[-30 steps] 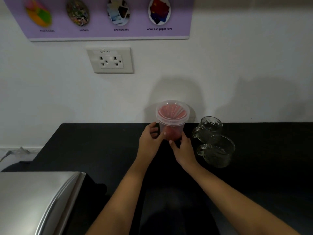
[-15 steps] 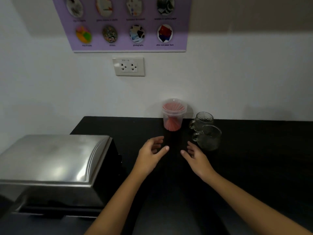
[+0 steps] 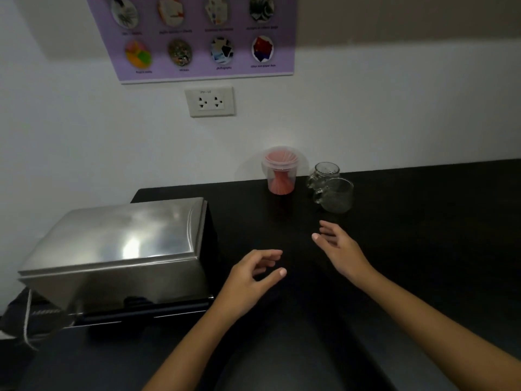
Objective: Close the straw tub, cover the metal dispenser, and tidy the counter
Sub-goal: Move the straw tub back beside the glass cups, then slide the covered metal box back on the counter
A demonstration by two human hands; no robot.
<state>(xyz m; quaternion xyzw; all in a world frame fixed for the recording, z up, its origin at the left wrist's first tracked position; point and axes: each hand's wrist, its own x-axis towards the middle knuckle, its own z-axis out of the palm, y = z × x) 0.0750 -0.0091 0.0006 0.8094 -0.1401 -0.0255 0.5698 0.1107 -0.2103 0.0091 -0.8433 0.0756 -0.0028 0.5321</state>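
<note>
A clear plastic straw tub (image 3: 280,172) full of red straws stands upright against the back wall, its clear lid on top. The metal dispenser (image 3: 121,246) sits at the left of the black counter (image 3: 423,235) with its shiny lid down. My left hand (image 3: 251,277) hovers over the counter's middle, fingers loosely curled and holding nothing. To its right my right hand (image 3: 338,249) is also empty, with fingers spread. Both hands are well short of the tub.
Two clear glass mugs (image 3: 331,187) stand right of the tub, touching each other. A dark cloth with a white cord (image 3: 28,317) hangs at the dispenser's lower left. A wall socket (image 3: 210,101) and a purple poster (image 3: 203,38) are on the wall.
Both hands let go of the straw tub and drew back toward me. The view pulled back and swung left, bringing the metal dispenser into sight.
</note>
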